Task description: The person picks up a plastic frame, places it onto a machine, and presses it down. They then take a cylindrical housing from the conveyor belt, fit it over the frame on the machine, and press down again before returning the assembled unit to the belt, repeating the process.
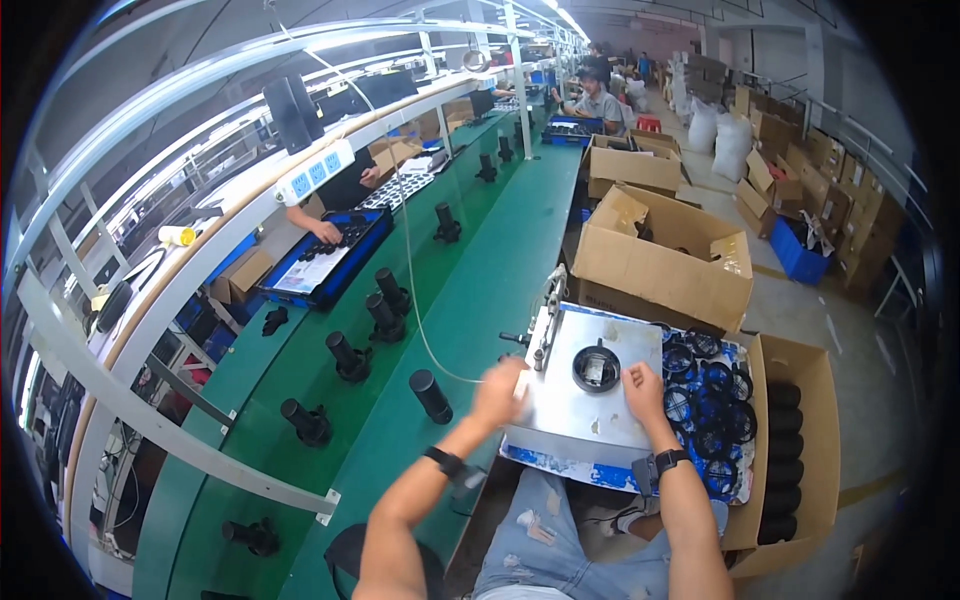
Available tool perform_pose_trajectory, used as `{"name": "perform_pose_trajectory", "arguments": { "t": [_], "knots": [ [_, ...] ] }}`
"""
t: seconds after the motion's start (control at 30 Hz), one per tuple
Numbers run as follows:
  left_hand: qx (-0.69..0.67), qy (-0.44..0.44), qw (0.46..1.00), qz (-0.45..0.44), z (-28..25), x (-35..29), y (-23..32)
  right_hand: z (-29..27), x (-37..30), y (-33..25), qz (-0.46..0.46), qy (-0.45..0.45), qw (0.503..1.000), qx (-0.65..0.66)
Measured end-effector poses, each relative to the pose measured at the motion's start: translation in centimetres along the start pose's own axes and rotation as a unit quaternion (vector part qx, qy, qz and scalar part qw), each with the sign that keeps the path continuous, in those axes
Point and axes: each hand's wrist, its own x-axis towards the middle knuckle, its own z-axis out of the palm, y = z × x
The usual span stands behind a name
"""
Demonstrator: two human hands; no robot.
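Note:
A metal box (590,425) with a flat silver top stands in front of me. On its top sits a round black ring-shaped part (596,369) with a pale square piece inside. My right hand (643,390) rests just right of the ring, fingers curled together; whatever they may hold is hidden. Over the box's left edge is my left hand (500,394), smeared by motion, so its fingers cannot be made out. Close to that hand, a metal clamp-like fixture (545,335) rises along the box's left side. A black cylinder (430,396) stands on the green bench to the left.
Black ring-shaped parts (712,400) fill a tray right of the box; beyond it, a carton (795,450) holds dark rolls. Another open carton (660,255) stands behind. Several black cylinders (347,357) line the green conveyor (400,330). Across it, another person's hand (326,233) reaches into a blue tray (335,270).

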Motion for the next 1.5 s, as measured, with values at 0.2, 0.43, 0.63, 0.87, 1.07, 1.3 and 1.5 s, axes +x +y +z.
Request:
{"name": "perform_pose_trajectory", "arguments": {
  "t": [0.2,0.43,0.63,0.87,1.07,1.3,1.5],
  "knots": [
    [0.308,-0.082,0.911,-0.26,-8.1,-1.7,-8.0,-0.2,0.0,-0.5,-0.021,-0.008,0.999,-0.048],
    [0.294,-0.179,0.901,-0.266,-7.1,-5.8,-8.1,-0.8,-0.8,-0.3,0.005,0.005,1.0,-0.019],
    [-0.036,-0.205,0.957,-0.203,-11.4,-0.2,2.0,-0.5,-6.7,-3.5,0.083,0.038,0.989,0.113],
    [-0.365,-0.204,0.901,-0.119,-4.3,7.6,11.0,-1.1,-9.7,-13.6,0.229,-0.367,0.645,0.63],
    [-0.494,-0.163,0.8,-0.3,0.0,2.6,14.3,-6.1,-6.8,-13.8,0.195,-0.017,0.705,0.682],
    [-0.664,-0.188,0.64,-0.337,0.6,-1.7,20.8,-7.8,-8.2,-13.3,0.122,-0.006,0.746,0.655],
    [-0.48,-0.077,0.84,-0.242,0.3,-2.7,21.7,-7.5,-9.2,-15.9,0.153,0.097,0.837,0.517]
  ]
}}
